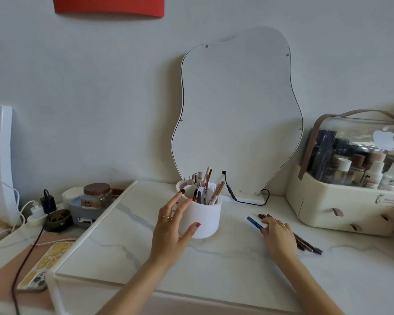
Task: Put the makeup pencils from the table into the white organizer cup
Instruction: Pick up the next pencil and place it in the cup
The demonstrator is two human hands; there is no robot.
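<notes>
Left hand spread, cupping round white plastic organizer cup — right hand flat on dark brown makeup pencils, grip unclear; blue pencil left of it.

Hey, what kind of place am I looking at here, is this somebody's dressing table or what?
Most likely a vanity or dressing table in a home. A wavy-edged mirror leans against the wall, a white organizer cup holds makeup pencils and brushes, and a clear-lidded cosmetics case full of bottles sits at the right.
</notes>
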